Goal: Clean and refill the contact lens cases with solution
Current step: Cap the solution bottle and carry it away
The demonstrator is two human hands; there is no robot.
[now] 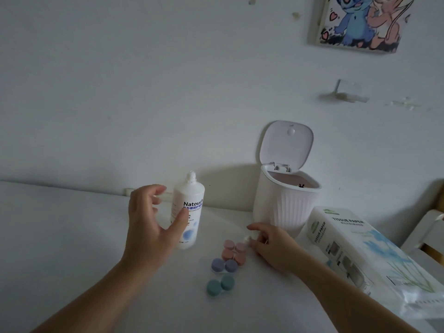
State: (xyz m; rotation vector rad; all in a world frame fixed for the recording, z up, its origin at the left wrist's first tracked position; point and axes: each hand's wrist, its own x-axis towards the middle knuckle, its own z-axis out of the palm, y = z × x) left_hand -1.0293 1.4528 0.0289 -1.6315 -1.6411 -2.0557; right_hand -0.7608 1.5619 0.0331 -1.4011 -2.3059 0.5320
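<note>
In the centre of the frame a white bottle of contact lens solution (189,210) is standing upright on the white table (72,236), its nozzle uncapped. The left hand (150,219) is hovering just to the left of it with fingers spread and relaxed; the thumb is lying across the front of the bottle's label, though whether it is touching cannot be told.

Lower centre, the contact lens cases are sitting in a loose column: two pink cases (233,251) side by side at the top, a purple case (224,265) below them, and a teal case (220,284) lowest. All caps appear screwed on.

The right hand (271,246) is resting on the table just right of the pink cases, its fingers curled and pinching a small white cap (246,239).

Right of centre a white ribbed mini trash bin (283,207) is standing against the wall with its lid flipped up. At lower right a pack of tissue paper (360,251) is lying on the table. A cartoon picture (362,21) is hanging at the upper right.
</note>
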